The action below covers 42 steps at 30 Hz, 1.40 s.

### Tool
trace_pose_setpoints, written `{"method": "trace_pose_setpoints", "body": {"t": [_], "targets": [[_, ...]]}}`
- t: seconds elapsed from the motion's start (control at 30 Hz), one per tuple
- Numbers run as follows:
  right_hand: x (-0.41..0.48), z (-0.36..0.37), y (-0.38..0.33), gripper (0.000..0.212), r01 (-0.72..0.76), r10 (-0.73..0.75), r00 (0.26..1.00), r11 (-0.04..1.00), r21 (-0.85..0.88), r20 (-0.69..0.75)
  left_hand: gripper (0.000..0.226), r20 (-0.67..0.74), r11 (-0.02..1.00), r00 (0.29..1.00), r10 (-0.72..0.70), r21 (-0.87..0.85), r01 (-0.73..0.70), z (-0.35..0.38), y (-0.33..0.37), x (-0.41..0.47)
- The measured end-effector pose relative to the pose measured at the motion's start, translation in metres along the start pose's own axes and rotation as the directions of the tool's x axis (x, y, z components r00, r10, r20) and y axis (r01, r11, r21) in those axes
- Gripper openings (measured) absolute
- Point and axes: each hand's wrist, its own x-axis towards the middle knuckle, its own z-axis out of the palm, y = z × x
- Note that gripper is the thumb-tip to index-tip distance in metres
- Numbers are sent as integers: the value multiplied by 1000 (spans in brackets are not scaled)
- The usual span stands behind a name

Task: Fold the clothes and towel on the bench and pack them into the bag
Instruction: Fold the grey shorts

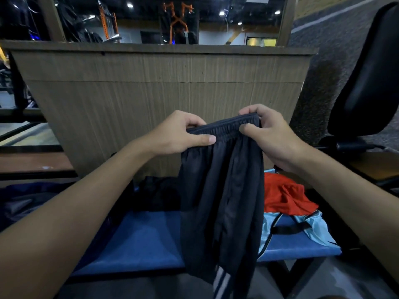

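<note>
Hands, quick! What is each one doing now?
Left hand: pinches the dark garment at its waistband.
Right hand: pinches the same waistband.

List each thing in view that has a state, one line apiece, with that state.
Dark shorts: unfolded, held up by the waistband, legs hanging down in front of the bench.
Left hand: grips the waistband's left end.
Right hand: grips the waistband's right end.
Light blue garment: unfolded, spread on the bench.
Red garment: crumpled, unfolded, lying on the light blue garment.
</note>
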Motion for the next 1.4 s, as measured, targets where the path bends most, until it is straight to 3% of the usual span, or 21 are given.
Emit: {"method": "trace_pose_setpoints", "body": {"t": [0.07, 0.2, 0.33, 0.47, 0.63, 0.83, 0.93, 1.03, 1.13, 1.27, 1.4], "targets": [[-2, -4, 1, 25, -55, 49, 996, 995, 88, 69, 20, 77, 1000, 997, 12, -2, -12, -3, 0, -1], [-5, -4, 5, 25, -54, 51, 996, 998, 44, 68, 24, 107, 999, 994, 6, 33, -10, 2, 5, -1], [-6, -1, 6, 27, 5, -3, 999, 999, -40, 39, 20, -32, 967, 999, -21, 254, 28, 13, 5, 3], [-8, 3, 10, 25, 73, -68, 997, 986, -149, 41, 14, -107, 964, 990, -88, 241, 111, 19, 6, 7], [-10, 13, 18, 25, 216, -189, 976, 893, -396, 107, 19, -219, 957, 936, -277, 24, 289, 27, 10, 15], [-16, 32, 16, 35, 174, -167, 985, 925, -339, 50, 6, -184, 854, 880, -439, -391, 344, 31, 22, 14], [-18, 33, 8, 56, 164, -141, 986, 912, -375, 89, 12, -106, 764, 876, -470, -547, 343, 27, 24, 14], [-21, 34, 3, 77, 206, -147, 977, 840, -502, 155, 19, -91, 760, 886, -455, -559, 333, 24, 25, 15], [-16, 34, 2, 49, 181, -212, 977, 839, -513, -3, 22, -67, 798, 923, -380, -529, 290, 20, 22, 13], [-6, 30, 3, 29, 74, -117, 987, 944, -322, -114, 24, -26, 914, 988, -151, -385, 130, 17, -1, 1], [-5, 32, 0, 19, 22, -31, 997, 993, -116, -75, 41, -48, 835, 993, -107, -546, 64, 18, -22, -8]]}}
